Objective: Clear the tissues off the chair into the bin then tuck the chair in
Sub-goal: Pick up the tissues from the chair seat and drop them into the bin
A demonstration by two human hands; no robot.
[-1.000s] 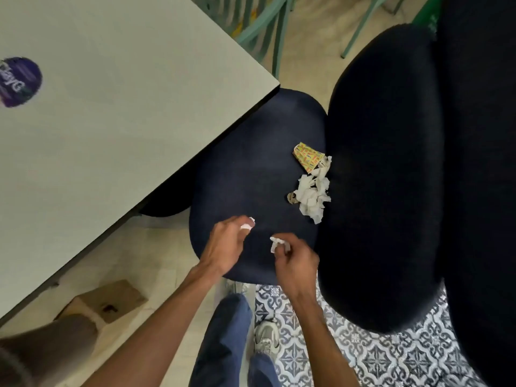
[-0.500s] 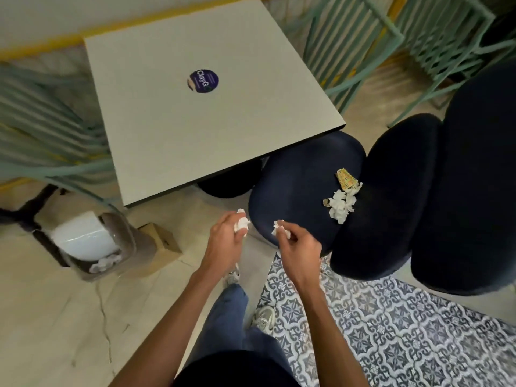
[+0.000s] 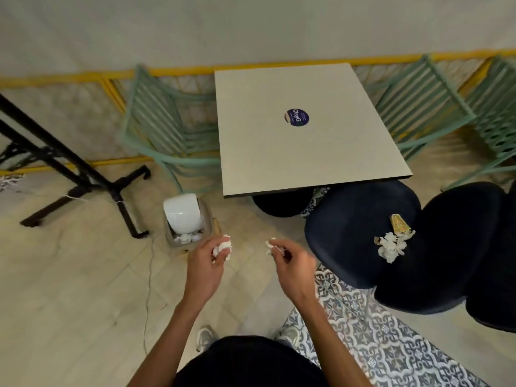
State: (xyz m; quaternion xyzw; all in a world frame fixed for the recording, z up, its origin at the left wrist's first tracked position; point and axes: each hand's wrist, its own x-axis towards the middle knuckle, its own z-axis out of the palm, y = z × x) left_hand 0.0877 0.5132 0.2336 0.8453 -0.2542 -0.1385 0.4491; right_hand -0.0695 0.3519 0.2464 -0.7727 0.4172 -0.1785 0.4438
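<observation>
I stand between the bin (image 3: 207,220) and the chair (image 3: 349,236), and both my hands are in front of me over the floor. My left hand (image 3: 208,268) has its fingers curled around a crumpled tissue (image 3: 223,247); the white paper shows out at the fingertips. My right hand (image 3: 293,270) pinches a smaller tissue piece (image 3: 270,247) between the thumb and the first fingers. The two hands are apart from each other, and neither one touches the bin or the chair.

The bin is on the floor just beyond my left hand, near the corner of the desk (image 3: 307,157). Its white lid (image 3: 183,212) is tilted up, and some white tissues (image 3: 185,238) lie inside at the bottom.

The chair is at my right, dark blue, with the front of the seat partly under the edge of the desk. On the seat, close to the backrest, lies a heap of tissues (image 3: 391,247), and just behind it a small coloured wrapper (image 3: 399,225) that touches the heap.

On the desk there is a round purple sticker (image 3: 297,117). A green slatted chair (image 3: 167,135) stands at the left side of the desk. Under my right arm the floor is covered by a patterned rug (image 3: 377,344).
</observation>
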